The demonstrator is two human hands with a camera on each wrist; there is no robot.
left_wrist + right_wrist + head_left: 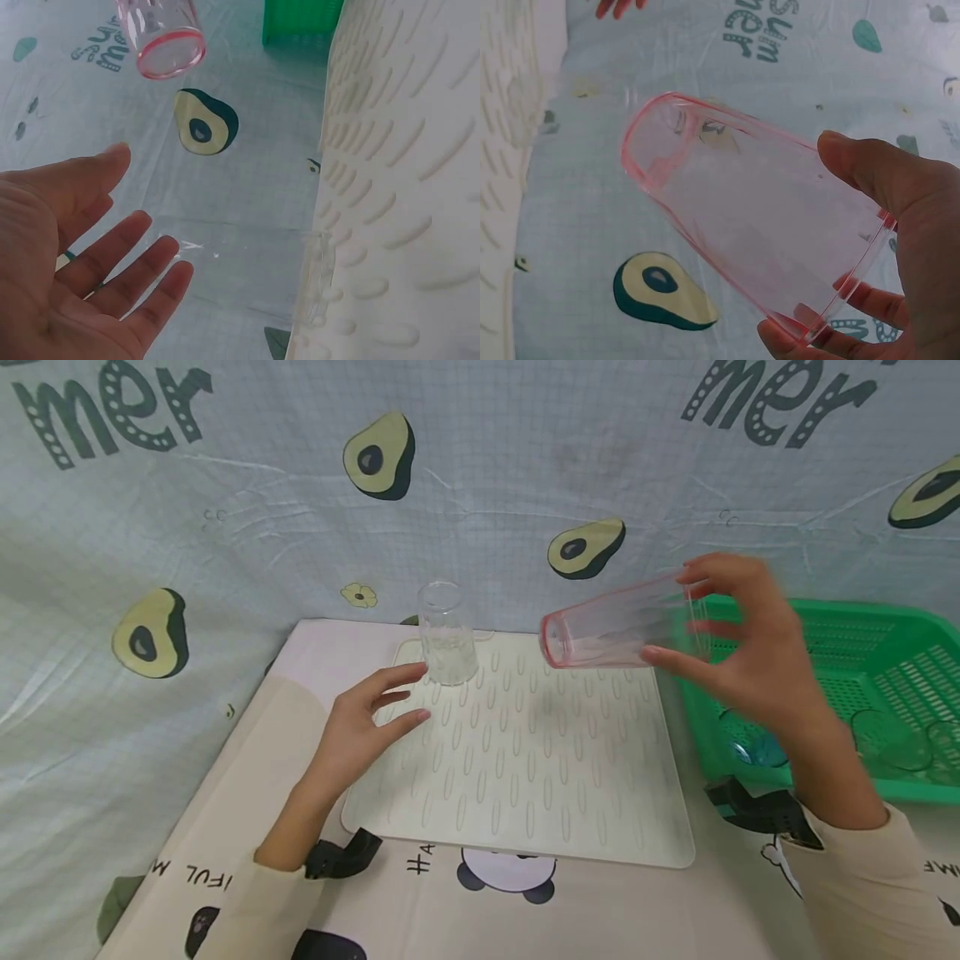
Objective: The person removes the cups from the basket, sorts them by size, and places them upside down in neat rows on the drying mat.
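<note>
My right hand (765,652) grips a transparent pink-tinted tumbler (611,625) near its rim, thumb on one side and fingers on the other. The tumbler lies nearly sideways in the air above the mat, its thick pink base pointing left. On the far left part of the white drying mat (525,777) a clear glass (448,647) stands upright. Beside that glass is my left hand (367,718), fingers apart and relaxed, holding nothing. In the left wrist view a gap shows between the thumb (112,166) and the other fingers.
A green plastic basket (847,610) stands to the right of the mat, with several clear and bluish glasses (888,739) in it. Behind the table hangs a pale cloth (480,468) printed with avocados. The tabletop cover (600,918) carries panda prints.
</note>
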